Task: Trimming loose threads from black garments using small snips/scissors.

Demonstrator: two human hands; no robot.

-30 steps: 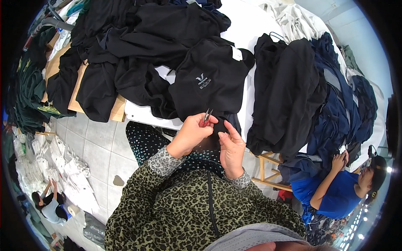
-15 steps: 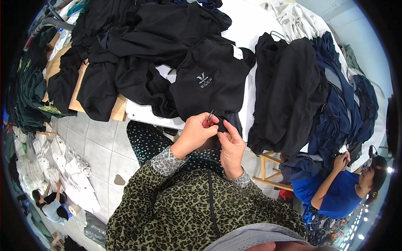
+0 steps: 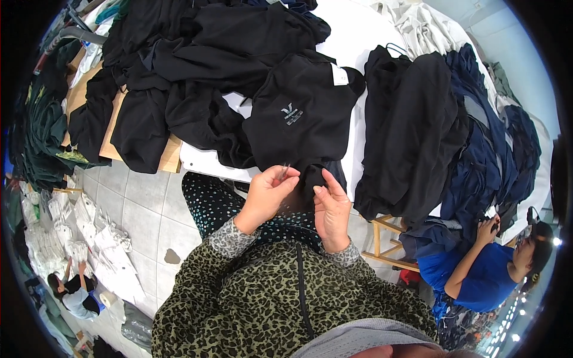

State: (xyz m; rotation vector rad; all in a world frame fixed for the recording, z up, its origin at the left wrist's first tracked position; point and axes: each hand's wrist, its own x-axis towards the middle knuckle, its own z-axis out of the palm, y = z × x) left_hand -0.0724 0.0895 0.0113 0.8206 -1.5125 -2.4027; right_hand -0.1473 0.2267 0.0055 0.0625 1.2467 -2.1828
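Note:
A black garment [image 3: 301, 113] with a pale print and a white tag lies over the front edge of the white table, its lower end hanging toward me. My right hand [image 3: 332, 209] pinches a black fabric edge [image 3: 313, 177] of it between thumb and fingers. Just left of that edge, apart from it, my left hand [image 3: 268, 194] is closed round small thread snips [image 3: 285, 171]. Their pointed metal tips stick up past the fingers, smeared by motion; the handle is mostly hidden in the hand.
Black garments [image 3: 221, 48] are heaped at the far left, partly over a wooden board [image 3: 170, 155]. To the right lie a black pile [image 3: 412, 131] and navy garments [image 3: 477, 143]. A person in blue [image 3: 477, 268] works at the right; another person [image 3: 77, 295] is by white bundles at lower left.
My left hand with the snips has drawn away to the left from the fabric edge, opening a gap between the hands. The right hand keeps its pinch on the fabric.

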